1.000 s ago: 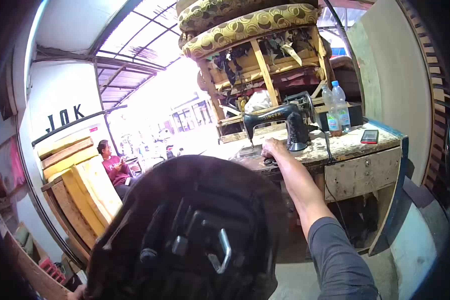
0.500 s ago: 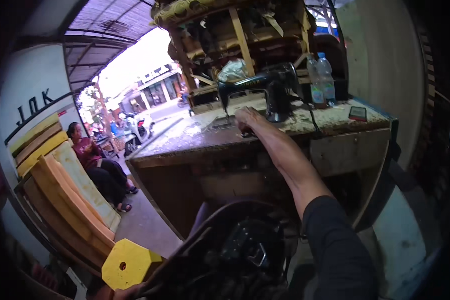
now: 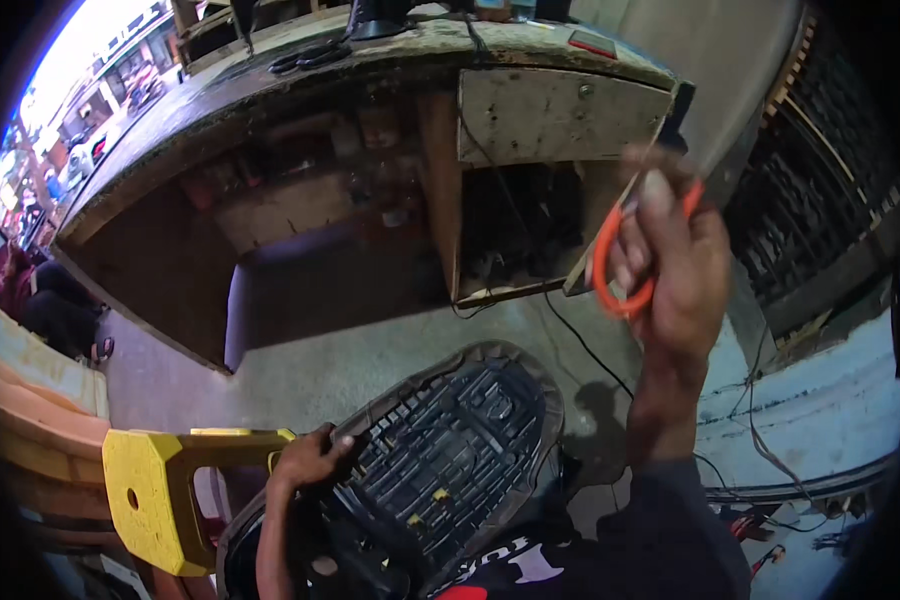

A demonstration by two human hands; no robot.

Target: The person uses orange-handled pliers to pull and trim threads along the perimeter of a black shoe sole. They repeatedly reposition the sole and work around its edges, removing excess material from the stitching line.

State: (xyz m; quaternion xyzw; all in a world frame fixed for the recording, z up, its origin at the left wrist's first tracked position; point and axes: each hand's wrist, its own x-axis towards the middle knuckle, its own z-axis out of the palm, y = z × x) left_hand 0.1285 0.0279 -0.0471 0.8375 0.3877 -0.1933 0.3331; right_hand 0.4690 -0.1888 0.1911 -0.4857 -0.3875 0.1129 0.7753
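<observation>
An upturned motorcycle seat (image 3: 460, 420) lies in front of me, its ribbed black plastic base facing up and dark cover material folded around the rim. My left hand (image 3: 310, 462) holds the seat's left edge, with the thumb pointing across the base. Raised at the right, in front of the sewing table, my right hand (image 3: 675, 260) is closed on orange-handled scissors (image 3: 610, 285). Motion blurs that hand, and the blades cannot be made out. Black looped scissors-like handles (image 3: 310, 56) rest on the tabletop beside the sewing machine's base (image 3: 378, 22).
A worn wooden sewing table (image 3: 320, 75) with open compartments stands ahead, a phone (image 3: 592, 43) on its right end. Left of the seat is a yellow stool (image 3: 140, 495), with foam sheets (image 3: 45, 415) behind it. A seated person (image 3: 55, 300) is at far left. A black cable (image 3: 590, 345) trails down.
My right hand has left the tabletop by the sewing machine and come back, raised, with the orange-handled scissors. My view has tilted down and right; the left hand now shows on the seat.
</observation>
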